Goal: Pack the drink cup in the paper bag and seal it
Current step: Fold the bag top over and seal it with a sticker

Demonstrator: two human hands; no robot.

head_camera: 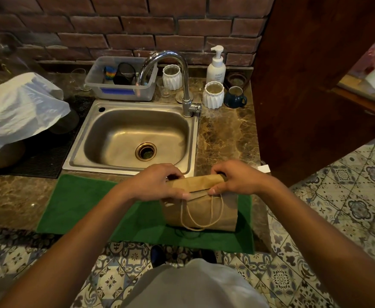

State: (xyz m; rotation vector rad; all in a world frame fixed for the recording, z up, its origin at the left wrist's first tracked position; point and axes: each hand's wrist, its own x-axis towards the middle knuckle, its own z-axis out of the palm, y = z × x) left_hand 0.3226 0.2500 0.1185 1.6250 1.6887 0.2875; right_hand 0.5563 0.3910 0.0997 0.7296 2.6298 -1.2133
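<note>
A brown paper bag (201, 210) stands on a green mat (88, 207) at the counter's front edge. Its top is folded over toward me, and a twine handle hangs down its front. My left hand (157, 183) grips the left end of the folded top, thumb on the front flap. My right hand (237, 180) grips the right end the same way. The drink cup is not visible; the bag's folded top hides whatever is inside.
A steel sink (79, 150) with a tap (185, 85) lies just behind the bag. Beyond it stand a plastic bin (119, 92), white ribbed cups (213, 95), a blue mug (235, 98) and a soap pump (216, 67). A white plastic bag (15, 112) sits left; a wooden panel (304, 96) rises right.
</note>
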